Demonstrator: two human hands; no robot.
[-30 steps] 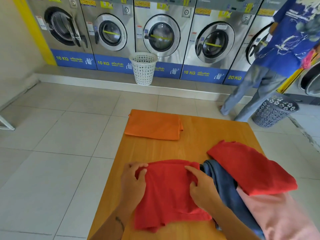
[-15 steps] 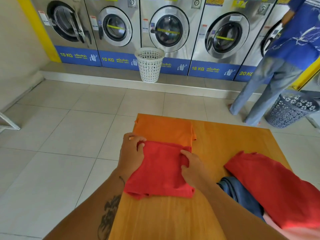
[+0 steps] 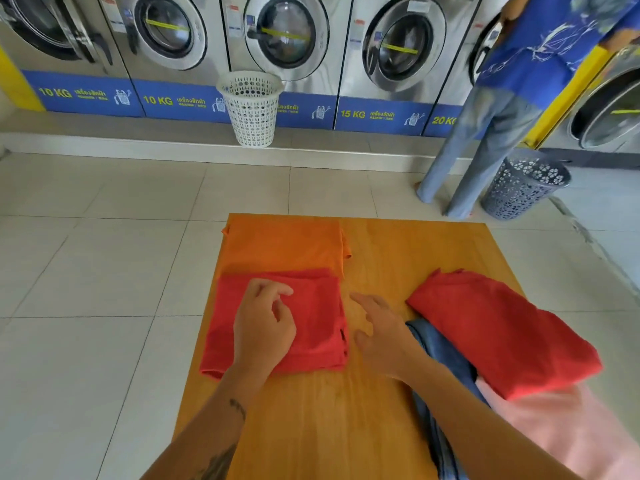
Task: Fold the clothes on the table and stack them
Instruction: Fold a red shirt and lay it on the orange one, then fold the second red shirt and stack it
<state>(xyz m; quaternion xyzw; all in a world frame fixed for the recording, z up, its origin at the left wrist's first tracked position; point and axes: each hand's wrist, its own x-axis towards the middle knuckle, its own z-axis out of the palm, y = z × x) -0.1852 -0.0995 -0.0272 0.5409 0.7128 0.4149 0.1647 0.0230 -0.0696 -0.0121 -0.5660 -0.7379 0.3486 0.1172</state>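
Observation:
A folded red garment (image 3: 318,327) lies on the wooden table (image 3: 346,410), its far edge overlapping a folded orange garment (image 3: 280,244) at the far left corner. My left hand (image 3: 265,323) rests over the red garment with fingers loosely curled, gripping nothing. My right hand (image 3: 382,332) hovers open just right of it, above bare wood. On the right lie another red garment (image 3: 498,330), a blue denim piece (image 3: 443,362) partly under it and under my right arm, and a pink garment (image 3: 561,431).
A white laundry basket (image 3: 252,109) stands by a row of washing machines (image 3: 284,39). A person in a blue shirt and jeans (image 3: 485,133) stands at the far right beside a grey basket (image 3: 523,185). Tiled floor surrounds the table.
Both hands carried the folded red garment forward to overlap the orange one, then let go of it. My right hand has moved off to its right.

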